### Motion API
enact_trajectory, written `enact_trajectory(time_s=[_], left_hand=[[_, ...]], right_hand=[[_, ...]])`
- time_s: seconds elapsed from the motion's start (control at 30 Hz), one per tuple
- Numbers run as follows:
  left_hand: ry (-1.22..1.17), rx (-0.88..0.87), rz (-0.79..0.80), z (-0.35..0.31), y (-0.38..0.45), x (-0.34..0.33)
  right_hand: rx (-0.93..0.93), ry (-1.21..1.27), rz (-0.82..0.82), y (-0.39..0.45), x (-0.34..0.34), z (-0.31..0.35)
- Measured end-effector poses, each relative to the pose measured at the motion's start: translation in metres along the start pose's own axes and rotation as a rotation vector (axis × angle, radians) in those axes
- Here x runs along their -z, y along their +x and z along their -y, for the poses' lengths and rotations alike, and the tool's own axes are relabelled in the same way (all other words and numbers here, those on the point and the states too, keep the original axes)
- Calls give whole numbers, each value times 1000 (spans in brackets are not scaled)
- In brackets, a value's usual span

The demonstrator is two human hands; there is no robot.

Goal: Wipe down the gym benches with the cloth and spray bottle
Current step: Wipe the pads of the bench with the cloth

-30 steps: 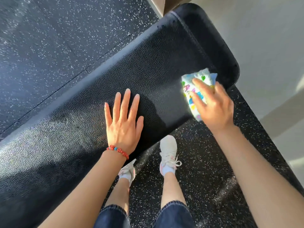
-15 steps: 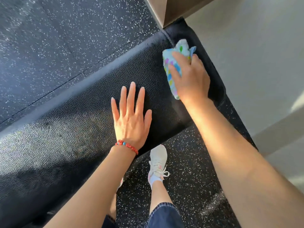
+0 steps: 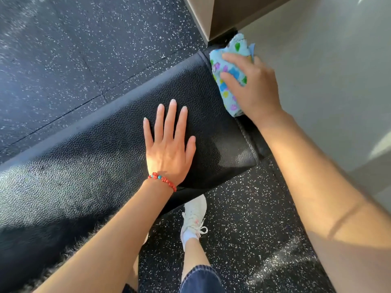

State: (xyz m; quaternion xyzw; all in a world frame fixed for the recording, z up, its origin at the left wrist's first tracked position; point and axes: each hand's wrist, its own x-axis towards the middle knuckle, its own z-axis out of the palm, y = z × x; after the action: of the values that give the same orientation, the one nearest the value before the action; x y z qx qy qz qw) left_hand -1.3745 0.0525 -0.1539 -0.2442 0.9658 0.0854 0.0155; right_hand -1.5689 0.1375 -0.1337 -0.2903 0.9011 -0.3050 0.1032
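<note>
Left hand flat on bench, fingers straight and spread — right hand reaching to the bench's far end, fingers curled, gripping cloth.

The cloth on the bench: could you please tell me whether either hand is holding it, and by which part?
The right hand grips the bunched patterned cloth around its middle; the left hand holds nothing, lying flat on the bench pad.

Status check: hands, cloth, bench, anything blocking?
Right hand grips cloth at the bench's far end. Left hand flat on the pad. Wall corner close beyond cloth. Spray bottle not in view.
</note>
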Motion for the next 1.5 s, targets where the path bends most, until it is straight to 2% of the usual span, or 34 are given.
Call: enact_trajectory(time_s=[0.33, 0.5, 0.73, 0.93, 1.17, 1.5], left_hand=[[-33, -1, 70, 0, 1, 6], [-103, -17, 119, 1, 2, 18], [-179, -281, 161, 2, -39, 43], [-97, -498, 208, -1, -76, 80], [-32, -703, 221, -32, -113, 143], [-56, -931, 255, -131, -184, 200]], right_hand=[[-125, -83, -117, -81, 13, -13], [-320, -68, -258, -138, 15, -14], [-838, 209, -417, -212, 23, 30], [-1059, 344, -588, -297, 24, 86], [-1166, 408, -730, -367, 66, 127], [-1238, 446, -936, -457, 156, 127]])
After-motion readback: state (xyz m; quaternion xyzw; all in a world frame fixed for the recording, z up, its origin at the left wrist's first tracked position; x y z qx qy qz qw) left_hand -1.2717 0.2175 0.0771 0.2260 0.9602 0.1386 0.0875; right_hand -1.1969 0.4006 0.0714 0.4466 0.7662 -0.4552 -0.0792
